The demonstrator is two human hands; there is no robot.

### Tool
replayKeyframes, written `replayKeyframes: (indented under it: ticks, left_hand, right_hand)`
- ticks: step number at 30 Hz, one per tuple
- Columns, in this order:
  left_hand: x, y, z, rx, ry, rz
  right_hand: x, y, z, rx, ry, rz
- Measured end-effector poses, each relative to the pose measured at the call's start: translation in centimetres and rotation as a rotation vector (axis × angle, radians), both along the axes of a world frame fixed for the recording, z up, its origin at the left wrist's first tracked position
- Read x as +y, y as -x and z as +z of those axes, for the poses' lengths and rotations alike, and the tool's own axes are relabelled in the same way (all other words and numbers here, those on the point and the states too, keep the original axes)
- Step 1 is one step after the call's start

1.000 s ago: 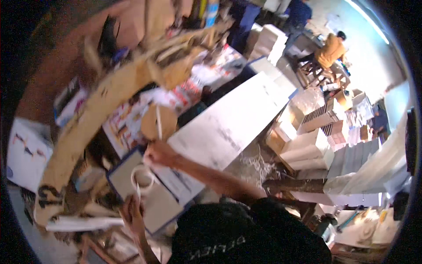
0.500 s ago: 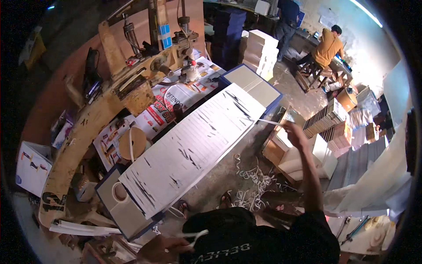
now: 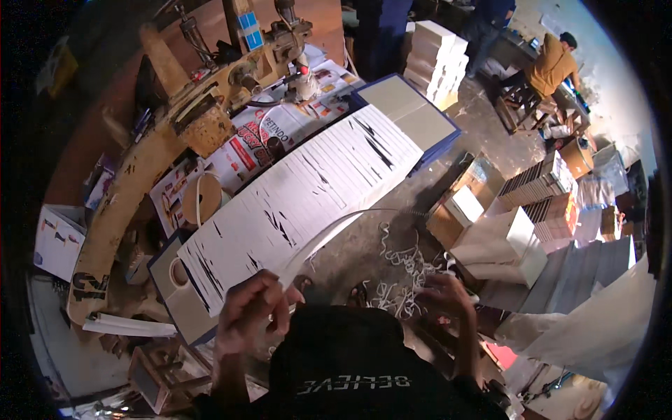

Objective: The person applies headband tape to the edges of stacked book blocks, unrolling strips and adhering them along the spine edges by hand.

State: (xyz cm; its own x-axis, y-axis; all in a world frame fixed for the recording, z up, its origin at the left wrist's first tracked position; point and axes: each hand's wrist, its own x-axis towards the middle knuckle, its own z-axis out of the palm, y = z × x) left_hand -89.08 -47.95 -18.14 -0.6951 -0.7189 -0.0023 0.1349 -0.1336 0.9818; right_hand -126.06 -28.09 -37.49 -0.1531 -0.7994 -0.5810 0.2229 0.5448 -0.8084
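Observation:
A long white stack of paper (image 3: pixel 301 203), streaked with dark marks along its top, lies across grey boards with blue edges (image 3: pixel 402 105). At its near left end my left hand (image 3: pixel 253 308) is closed, pinching a narrow white strip (image 3: pixel 325 231). This strip curves up along the stack's near side and thins out toward the right. My right hand (image 3: pixel 448 294) is at the right, off the stack, over the floor. Its fingers are curled, and a small white piece (image 3: pixel 450 263) shows beside them; what they hold is not clear.
A curved wooden machine frame (image 3: pixel 133 182) runs along the left, with a brown spool (image 3: pixel 201 199) near it. Curly white offcuts (image 3: pixel 399 280) litter the floor. Boxes and stacked books (image 3: pixel 537 180) stand right. A person (image 3: pixel 551 66) sits far right; another stands behind.
My right hand has dropped from the stack's far right end toward me. My left hand has risen to the stack's near left edge. The strip now bows along the near side.

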Motion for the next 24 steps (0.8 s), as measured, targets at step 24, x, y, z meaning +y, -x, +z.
replayKeyframes:
  ticks: [24]
  left_hand:
    - [-9.8, -5.1, -4.0, -0.149, 0.423, 1.080]
  right_hand:
    - [-28.9, -19.3, 12.8, -0.066, 0.789, 1.207]
